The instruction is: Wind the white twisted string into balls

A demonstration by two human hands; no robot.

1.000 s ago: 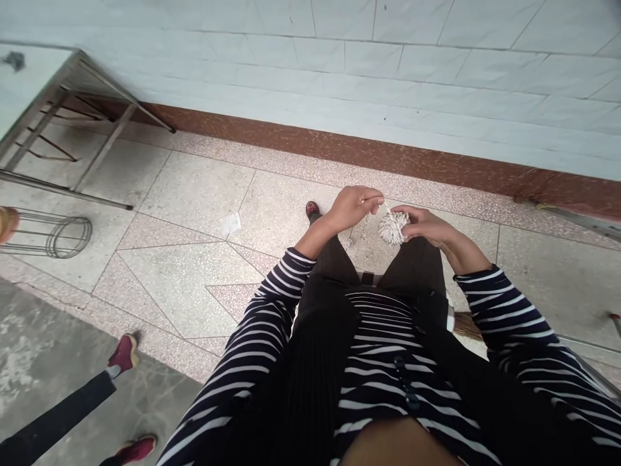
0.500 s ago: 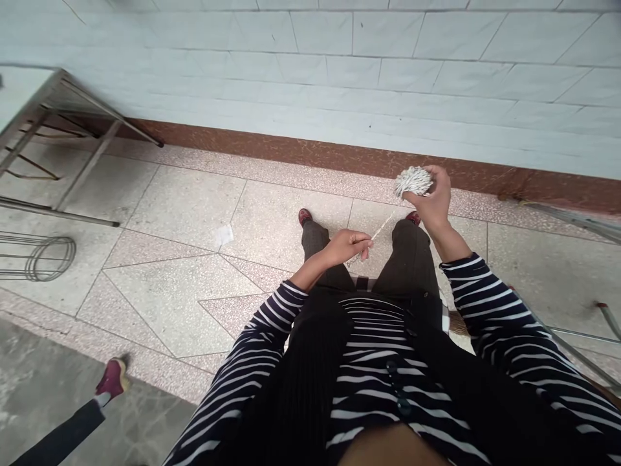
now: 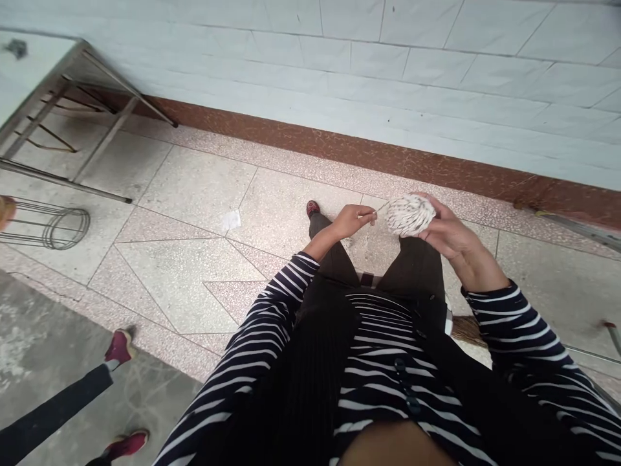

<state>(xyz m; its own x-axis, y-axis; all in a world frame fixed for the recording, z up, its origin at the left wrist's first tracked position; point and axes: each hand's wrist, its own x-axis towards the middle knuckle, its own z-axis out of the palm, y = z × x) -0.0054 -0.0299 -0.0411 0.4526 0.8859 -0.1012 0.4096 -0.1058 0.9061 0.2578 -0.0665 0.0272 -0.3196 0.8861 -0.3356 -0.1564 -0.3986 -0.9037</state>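
A rounded bundle of white cord (image 3: 410, 215), coiled with many overlapping strands, sits in my right hand (image 3: 451, 236), whose fingers wrap its right side. My left hand (image 3: 355, 220) is just left of the bundle, thumb and fingertips pinched together on a thin cord strand (image 3: 381, 211). That strand runs from the pinch towards the bundle. Both hands are above my lap, over my spread knees. The underside of the bundle is hidden by my palm.
A metal-legged table (image 3: 104, 139) stands at the left by the tiled wall (image 3: 330, 97). Below it, a round wire frame (image 3: 66, 228) lies on the floor. A white paper scrap (image 3: 231, 220) is left of my feet. Another person's shoe (image 3: 119, 346) shows lower left.
The bundle has turned in my right hand and come nearer my body and my left hand. My left hand has risen slightly in view, and the strand between the hands shows shorter.
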